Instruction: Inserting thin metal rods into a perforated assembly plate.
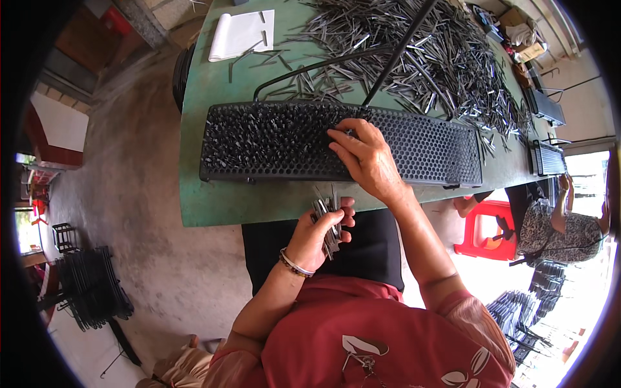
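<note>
A long black panel [427, 139] with rows of round holes lies along the near edge of the green table. Its left half bristles with thin dark pieces [272, 139] standing in the holes; bare holes show on its right half. My right hand [372, 158] rests over the panel's middle, at the border of the filled part, its fingertips drawn together. Whatever they pinch is too small or hidden to make out. In front of the table edge, my left hand [309, 240] is closed round a bundle of thin metal strips [331, 223], their ends poking out above and below.
Behind the panel, a wide heap of loose strips [420, 58] covers the green table [200, 194]. Bent black rods [317, 64] rise beside it. A white notepad [240, 37] lies at the far left. Another person [563, 226] works at right, near a red stool [488, 229].
</note>
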`<state>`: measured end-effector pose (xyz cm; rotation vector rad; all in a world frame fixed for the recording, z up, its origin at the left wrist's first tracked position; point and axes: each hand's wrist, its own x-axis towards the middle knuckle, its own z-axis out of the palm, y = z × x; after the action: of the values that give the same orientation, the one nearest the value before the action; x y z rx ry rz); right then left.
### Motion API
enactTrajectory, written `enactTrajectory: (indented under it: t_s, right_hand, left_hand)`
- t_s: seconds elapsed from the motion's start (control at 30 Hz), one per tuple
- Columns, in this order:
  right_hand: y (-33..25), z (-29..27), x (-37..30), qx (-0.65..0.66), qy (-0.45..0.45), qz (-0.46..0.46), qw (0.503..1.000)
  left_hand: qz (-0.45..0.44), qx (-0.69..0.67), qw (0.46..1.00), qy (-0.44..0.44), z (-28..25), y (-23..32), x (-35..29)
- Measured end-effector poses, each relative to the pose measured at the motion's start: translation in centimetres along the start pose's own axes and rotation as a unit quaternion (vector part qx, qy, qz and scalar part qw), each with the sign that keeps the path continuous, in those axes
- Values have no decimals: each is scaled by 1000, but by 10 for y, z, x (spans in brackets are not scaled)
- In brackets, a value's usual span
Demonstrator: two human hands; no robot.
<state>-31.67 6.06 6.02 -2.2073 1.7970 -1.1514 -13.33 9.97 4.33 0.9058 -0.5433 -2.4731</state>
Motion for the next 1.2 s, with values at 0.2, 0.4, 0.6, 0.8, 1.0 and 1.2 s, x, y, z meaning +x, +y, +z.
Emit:
enactTrajectory:
  t_s: [0.2,0.4,0.6,0.8,1.0,1.2]
  right_hand:
    - [-18,-22,-12,203,-51,131,969]
    - [-28,-35,-26,370,-198,246,874]
    - [-18,-38,-35,466,-63,343,813]
    - [8,-30,-9,330,113,278,895]
    - [24,0,5,162,161,161,960]
    - [25,1,7,42,145,71,986]
  left_hand:
    - [29,-1,999,-17,4,8,-2]
    - [43,42,997,-47,7,8,-3]
    - [24,68,995,-69,8,0,2]
    - [6,74,994,-79,20,-5,19]
    - [2,97,992,-84,23,-1,26]
    - [-29,109,989,-95,19,2,21]
